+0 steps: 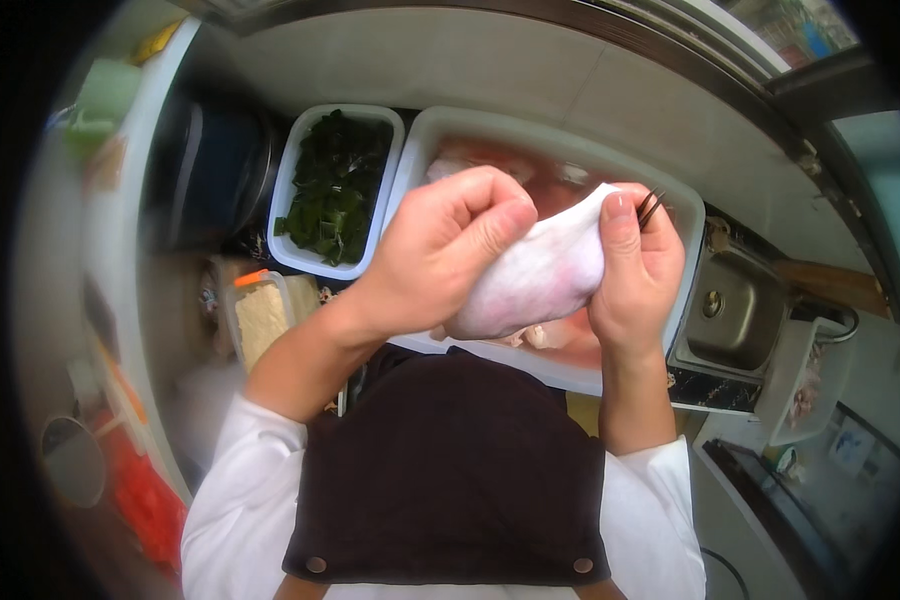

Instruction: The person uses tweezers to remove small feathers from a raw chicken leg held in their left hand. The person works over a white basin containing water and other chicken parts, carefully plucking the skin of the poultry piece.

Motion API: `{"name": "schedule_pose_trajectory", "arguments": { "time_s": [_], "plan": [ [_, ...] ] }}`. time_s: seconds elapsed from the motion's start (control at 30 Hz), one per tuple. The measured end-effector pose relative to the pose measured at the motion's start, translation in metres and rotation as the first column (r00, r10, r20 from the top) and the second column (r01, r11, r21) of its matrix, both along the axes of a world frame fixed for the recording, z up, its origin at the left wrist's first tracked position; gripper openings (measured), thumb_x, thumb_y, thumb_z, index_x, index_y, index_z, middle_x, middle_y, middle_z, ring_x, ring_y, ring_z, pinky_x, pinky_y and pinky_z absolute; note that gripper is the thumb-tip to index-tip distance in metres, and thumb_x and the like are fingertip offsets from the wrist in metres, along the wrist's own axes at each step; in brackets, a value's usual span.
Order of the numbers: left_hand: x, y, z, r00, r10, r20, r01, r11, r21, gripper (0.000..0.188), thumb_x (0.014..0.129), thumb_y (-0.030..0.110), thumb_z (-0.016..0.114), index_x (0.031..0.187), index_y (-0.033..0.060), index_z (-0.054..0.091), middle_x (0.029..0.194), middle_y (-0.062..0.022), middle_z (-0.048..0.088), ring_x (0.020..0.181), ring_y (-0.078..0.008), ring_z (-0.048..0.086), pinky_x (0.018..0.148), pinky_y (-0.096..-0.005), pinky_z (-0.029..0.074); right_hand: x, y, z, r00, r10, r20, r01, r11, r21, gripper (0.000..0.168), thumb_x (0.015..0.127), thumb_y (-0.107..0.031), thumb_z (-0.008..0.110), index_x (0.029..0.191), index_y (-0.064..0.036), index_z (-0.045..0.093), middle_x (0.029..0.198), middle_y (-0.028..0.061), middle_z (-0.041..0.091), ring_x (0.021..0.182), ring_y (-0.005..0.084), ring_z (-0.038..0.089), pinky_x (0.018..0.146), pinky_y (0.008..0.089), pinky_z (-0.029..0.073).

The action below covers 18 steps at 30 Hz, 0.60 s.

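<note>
Between both hands hangs a piece of pale, pink-tinged raw meat [536,277], with smooth skin drawn to a corner at its upper right. My left hand [446,251] grips its left side, thumb against curled fingers. My right hand [639,270] pinches the raised corner between thumb and fingers. Dark, slim tweezers [649,206] also sit in my right hand, with only the two tips showing. Beneath the hands is a large white plastic tub [679,199] of reddish water, holding more pale meat pieces [536,335]. My hands hide much of the tub's contents.
Left of the tub, a smaller white tub [279,217] holds cut dark-green leafy pieces [337,184]. A clear box [262,319] with an orange clip holds something pale yellow. At right are a steel sink [739,311] and a white basket [817,382] with meat pieces.
</note>
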<state>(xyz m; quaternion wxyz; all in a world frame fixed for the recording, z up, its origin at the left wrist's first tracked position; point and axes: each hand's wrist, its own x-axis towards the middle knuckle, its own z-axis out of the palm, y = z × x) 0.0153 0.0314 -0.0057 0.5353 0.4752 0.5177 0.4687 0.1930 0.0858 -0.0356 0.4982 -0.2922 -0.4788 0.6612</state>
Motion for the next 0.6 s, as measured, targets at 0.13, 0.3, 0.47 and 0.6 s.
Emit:
{"name": "schedule_pose_trajectory", "arguments": {
  "time_s": [0.13,0.3,0.47,0.6],
  "plan": [
    [0.002,0.006,-0.007,0.98,-0.049,0.194,0.055,0.998,-0.028,0.019,0.104,0.019,0.056,0.099,0.0016,0.06,0.085,0.0012,0.061,0.079,-0.0041,0.054,0.069,-0.0232,0.048,-0.002,0.006,-0.004,0.999,-0.018,-0.048,0.015,0.998,-0.062,0.022,0.105,-0.021,0.056,0.098,-0.002,0.062,0.083,-0.0037,0.06,0.074,0.0022,0.05,0.066,0.0189,0.042],
    [-0.002,0.008,-0.014,0.961,-0.243,0.133,0.259,0.958,-0.121,0.026,0.097,0.019,0.067,0.112,0.0006,0.056,0.097,-0.0043,0.061,0.083,-0.0088,0.06,0.071,-0.0257,0.051,0.002,0.014,-0.017,0.991,-0.053,-0.121,0.038,0.992,-0.124,0.021,0.106,-0.023,0.054,0.104,-0.003,0.061,0.089,0.0027,0.065,0.077,0.0085,0.06,0.068,0.0239,0.05],
    [0.003,-0.002,-0.025,0.987,-0.161,0.027,0.162,0.986,-0.044,0.044,0.083,0.009,0.079,0.118,-0.0016,0.054,0.102,-0.0087,0.064,0.088,-0.0115,0.064,0.071,-0.0276,0.054,0.0,0.016,-0.027,0.974,-0.059,-0.218,-0.009,0.953,-0.301,0.023,0.107,-0.023,0.051,0.104,-0.003,0.061,0.091,0.0054,0.068,0.078,0.0124,0.065,0.07,0.0273,0.054],
    [-0.006,-0.001,-0.022,0.979,-0.196,0.059,0.196,0.981,-0.001,0.062,0.076,0.007,0.082,0.129,-0.0026,0.052,0.116,-0.0101,0.061,0.1,-0.0152,0.063,0.082,-0.0303,0.054,0.0,0.019,-0.03,0.943,-0.049,-0.329,-0.089,0.916,-0.39,0.022,0.107,-0.022,0.05,0.104,-0.004,0.062,0.092,0.0074,0.069,0.081,0.0151,0.068,0.073,0.0295,0.056]
  ]
}}
